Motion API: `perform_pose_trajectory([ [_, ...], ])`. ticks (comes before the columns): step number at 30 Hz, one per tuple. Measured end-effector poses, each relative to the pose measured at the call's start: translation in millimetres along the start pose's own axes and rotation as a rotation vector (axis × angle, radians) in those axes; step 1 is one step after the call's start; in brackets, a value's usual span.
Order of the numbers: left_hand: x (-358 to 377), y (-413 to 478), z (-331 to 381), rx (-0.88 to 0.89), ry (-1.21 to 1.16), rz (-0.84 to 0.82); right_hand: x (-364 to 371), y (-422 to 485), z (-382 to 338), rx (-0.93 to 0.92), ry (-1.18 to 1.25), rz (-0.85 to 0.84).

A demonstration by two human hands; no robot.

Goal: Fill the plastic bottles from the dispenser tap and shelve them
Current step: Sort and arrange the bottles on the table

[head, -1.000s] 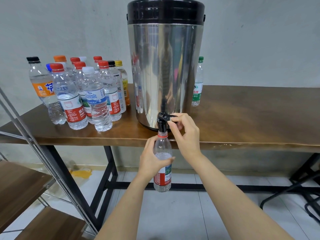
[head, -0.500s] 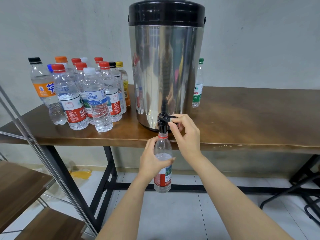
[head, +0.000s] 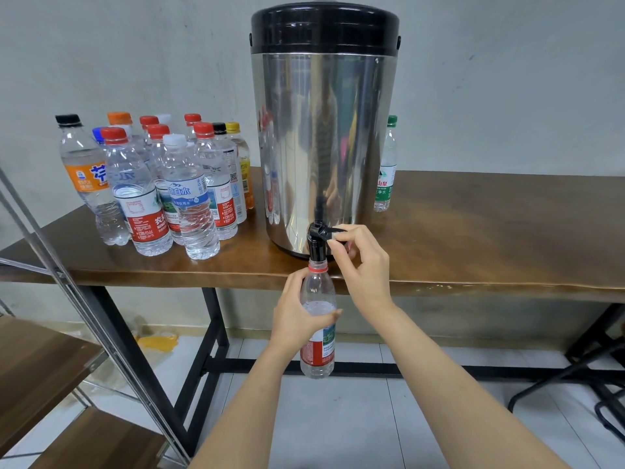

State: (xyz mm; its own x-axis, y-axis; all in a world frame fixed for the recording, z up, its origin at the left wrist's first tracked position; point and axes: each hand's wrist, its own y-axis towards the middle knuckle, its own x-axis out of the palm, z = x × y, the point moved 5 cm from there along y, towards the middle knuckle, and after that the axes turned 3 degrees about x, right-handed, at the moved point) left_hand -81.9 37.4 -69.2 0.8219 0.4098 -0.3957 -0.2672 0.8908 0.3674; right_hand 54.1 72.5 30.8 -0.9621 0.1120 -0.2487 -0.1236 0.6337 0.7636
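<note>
Head view: left hand (head: 297,316) grips the clear plastic bottle with red label (head: 317,330), upright, mouth directly under the black dispenser tap (head: 317,243); right hand (head: 360,262) pinches the tap's black lever (head: 333,230), just right of it.

A wooden table (head: 490,231) stands before a grey wall (head: 135,45) on pale floor tiles (head: 338,418).

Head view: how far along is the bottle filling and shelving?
Done: nothing shelved; the wooden shelves show no bottles. In hand: the left hand holds a clear red-labelled plastic bottle under the steel dispenser's black tap, the right hand pinching its lever; water stands above the label. Left: capping, shelving, plus the capped bottles on the brown table.
</note>
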Motion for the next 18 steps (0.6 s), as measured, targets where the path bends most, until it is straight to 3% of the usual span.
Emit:
perform_pose_trajectory([
  [18, -0.5, -0.7, 2.8, 0.001, -0.007, -0.004, -0.6, -0.5, -0.4, 0.012, -0.003, 0.018],
])
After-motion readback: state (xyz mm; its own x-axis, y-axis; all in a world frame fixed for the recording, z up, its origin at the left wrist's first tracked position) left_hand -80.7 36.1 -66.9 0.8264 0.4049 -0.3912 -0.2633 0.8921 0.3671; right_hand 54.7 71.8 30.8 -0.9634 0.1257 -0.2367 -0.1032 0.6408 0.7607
